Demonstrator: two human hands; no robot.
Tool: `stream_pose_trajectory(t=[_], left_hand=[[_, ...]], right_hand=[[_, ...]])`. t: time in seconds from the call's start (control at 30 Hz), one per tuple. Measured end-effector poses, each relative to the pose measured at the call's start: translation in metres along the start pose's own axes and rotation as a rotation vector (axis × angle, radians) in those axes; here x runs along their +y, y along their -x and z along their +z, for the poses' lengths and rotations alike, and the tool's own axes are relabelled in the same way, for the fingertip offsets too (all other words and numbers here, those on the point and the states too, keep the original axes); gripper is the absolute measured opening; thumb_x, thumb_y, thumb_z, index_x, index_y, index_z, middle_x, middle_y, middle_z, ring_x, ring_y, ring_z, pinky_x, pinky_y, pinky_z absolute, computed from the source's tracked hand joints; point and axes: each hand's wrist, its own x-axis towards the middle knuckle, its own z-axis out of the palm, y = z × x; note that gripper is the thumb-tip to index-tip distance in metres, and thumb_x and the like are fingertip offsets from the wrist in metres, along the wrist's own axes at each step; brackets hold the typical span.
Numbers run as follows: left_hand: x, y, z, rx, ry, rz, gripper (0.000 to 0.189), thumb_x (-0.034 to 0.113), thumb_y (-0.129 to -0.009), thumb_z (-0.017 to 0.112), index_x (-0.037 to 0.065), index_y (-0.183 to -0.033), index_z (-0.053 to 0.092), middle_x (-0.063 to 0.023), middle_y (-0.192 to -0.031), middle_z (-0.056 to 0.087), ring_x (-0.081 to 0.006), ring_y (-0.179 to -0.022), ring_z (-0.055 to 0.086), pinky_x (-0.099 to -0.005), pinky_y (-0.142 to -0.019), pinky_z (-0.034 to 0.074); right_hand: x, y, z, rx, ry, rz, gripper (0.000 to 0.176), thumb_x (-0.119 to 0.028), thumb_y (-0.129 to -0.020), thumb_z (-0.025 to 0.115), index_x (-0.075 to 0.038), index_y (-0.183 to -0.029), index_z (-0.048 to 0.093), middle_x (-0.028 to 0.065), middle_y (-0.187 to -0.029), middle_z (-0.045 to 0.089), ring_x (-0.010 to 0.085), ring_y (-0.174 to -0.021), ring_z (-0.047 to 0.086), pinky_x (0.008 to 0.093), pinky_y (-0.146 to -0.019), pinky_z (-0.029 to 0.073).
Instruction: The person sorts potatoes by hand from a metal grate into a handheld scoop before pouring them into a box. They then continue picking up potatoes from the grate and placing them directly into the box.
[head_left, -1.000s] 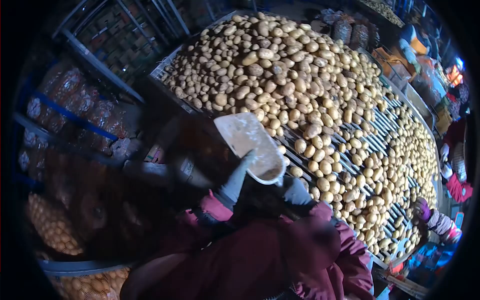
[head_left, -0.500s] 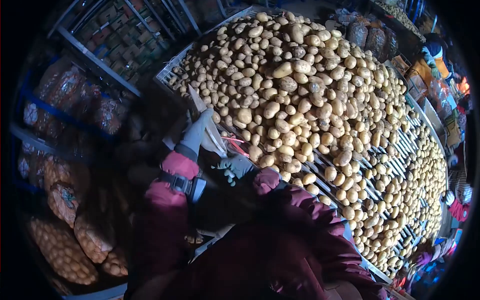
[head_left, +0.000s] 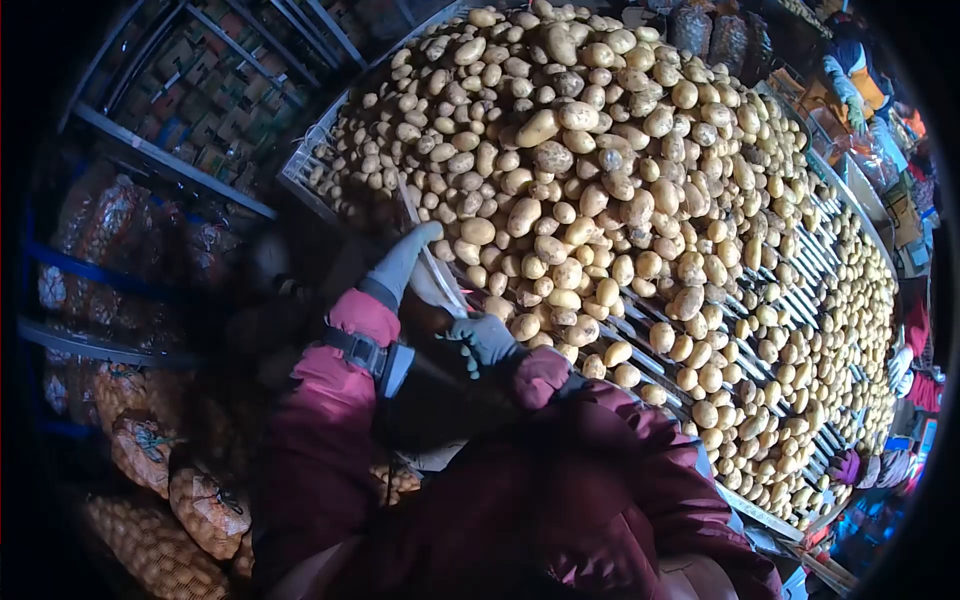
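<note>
My left hand [head_left: 405, 258], in a grey glove, is closed on the upper part of a pale, flat board [head_left: 437, 285] at the edge of the potato heap. My right hand [head_left: 484, 340], gloved too, is closed at the board's lower end, its fingers curled toward me. Part of the board is hidden behind both hands. Right beside it, a large pile of potatoes [head_left: 545, 215] spreads over a slatted metal sorting table [head_left: 650, 362]. A dark strap with a device [head_left: 362, 352] sits around my left wrist.
Net sacks full of potatoes [head_left: 155, 545] lie at lower left, near blue and grey metal rails [head_left: 110, 345]. Stacked boxes [head_left: 215, 105] stand behind a frame at upper left. At the right edge are other people, one with a purple-gloved hand [head_left: 846, 467] by the table.
The view has shifted a little. My right hand has come up against the lower end of the board, and the red strip beside it is now mostly covered. My left hand keeps its place on the board.
</note>
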Motion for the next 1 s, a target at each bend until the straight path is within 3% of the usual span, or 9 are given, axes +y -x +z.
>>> stream_pose_trajectory(t=[0.1,0.13,0.23,0.27,0.43,0.67,0.8,0.93,1.0], left_hand=[[-0.021,0.021,0.024,0.007,0.034,-0.053,0.040,0.027,-0.099,0.060,0.006,-0.132,0.057,-0.0061,-0.124,0.061,-0.0201,-0.114,0.057,-0.0383,-0.098,0.049],[-0.028,0.028,0.031,0.020,0.050,-0.070,0.040,0.027,-0.099,0.060,0.006,-0.132,0.058,-0.0061,-0.124,0.061,-0.0201,-0.114,0.057,-0.0382,-0.097,0.049],[-0.046,0.043,0.052,0.080,0.086,-0.107,0.039,0.027,-0.098,0.060,0.006,-0.131,0.058,-0.0060,-0.123,0.062,-0.0200,-0.113,0.058,-0.0380,-0.097,0.049],[-0.050,0.044,0.060,0.101,0.093,-0.122,0.039,0.027,-0.098,0.061,0.006,-0.131,0.058,-0.0060,-0.122,0.062,-0.0200,-0.113,0.058,-0.0379,-0.097,0.049],[-0.054,0.052,0.102,0.206,0.095,-0.203,0.038,0.027,-0.098,0.061,0.007,-0.130,0.059,-0.0059,-0.120,0.063,-0.0199,-0.111,0.059,-0.0375,-0.096,0.050],[-0.088,0.020,0.168,-0.096,0.139,-0.028,0.041,0.030,-0.094,0.065,0.006,-0.127,0.063,-0.0052,-0.120,0.064,-0.0180,-0.113,0.058,-0.0351,-0.100,0.046],[-0.050,0.041,0.249,-0.259,0.389,-0.232,0.046,0.032,-0.091,0.066,0.004,-0.127,0.063,-0.0051,-0.122,0.064,-0.0169,-0.113,0.057,-0.0341,-0.102,0.045],[-0.029,0.064,0.309,-0.266,-0.180,0.423,0.045,0.028,-0.088,0.069,0.004,-0.125,0.063,-0.0043,-0.116,0.064,-0.0172,-0.107,0.059,-0.0340,-0.094,0.050],[-0.031,0.049,0.336,-0.221,-0.207,0.206,0.047,0.028,-0.086,0.071,0.003,-0.125,0.063,-0.0041,-0.115,0.064,-0.0166,-0.106,0.059,-0.0334,-0.093,0.050]], right_hand=[[0.094,-0.006,-0.027,0.104,0.403,-0.295,0.020,-0.024,-0.095,0.059,-0.006,-0.091,0.067,0.0011,-0.062,0.056,0.0116,-0.050,0.059,0.0310,-0.043,0.047],[0.055,0.033,-0.015,0.163,-0.247,0.143,0.017,-0.021,-0.093,0.062,-0.005,-0.092,0.067,0.0016,-0.066,0.062,0.0119,-0.056,0.061,0.0316,-0.048,0.048],[0.069,0.060,-0.029,0.441,0.196,-0.045,0.017,-0.020,-0.091,0.067,-0.005,-0.094,0.072,0.0033,-0.074,0.068,0.0104,-0.065,0.060,0.0305,-0.058,0.050],[0.077,0.061,-0.035,0.383,-0.157,-0.103,0.022,-0.022,-0.087,0.070,-0.002,-0.095,0.073,0.0033,-0.076,0.069,0.0105,-0.066,0.059,0.0314,-0.060,0.050],[0.014,0.120,-0.045,0.485,0.119,-0.015,0.030,-0.025,-0.082,0.073,0.001,-0.097,0.073,0.0088,-0.080,0.072,0.0167,-0.071,0.064,0.0351,-0.067,0.052],[0.061,0.163,-0.086,0.600,-0.115,0.054,0.025,-0.015,-0.081,0.071,-0.001,-0.102,0.071,0.0009,-0.079,0.068,0.0097,-0.068,0.060,0.0272,-0.062,0.048],[-0.055,0.240,-0.088,0.658,-0.053,-0.216,0.024,-0.013,-0.081,0.068,-0.001,-0.102,0.070,0.0000,-0.078,0.066,0.0090,-0.067,0.058,0.0270,-0.060,0.046],[-0.062,0.279,-0.105,0.773,-0.043,-0.279,0.022,-0.012,-0.082,0.066,-0.001,-0.101,0.069,-0.0009,-0.075,0.063,0.0086,-0.067,0.056,0.0276,-0.059,0.045],[-0.056,0.299,-0.116,0.816,0.025,-0.472,0.021,-0.012,-0.082,0.065,-0.001,-0.099,0.068,-0.0020,-0.075,0.061,0.0077,-0.066,0.053,0.0271,-0.059,0.043]])
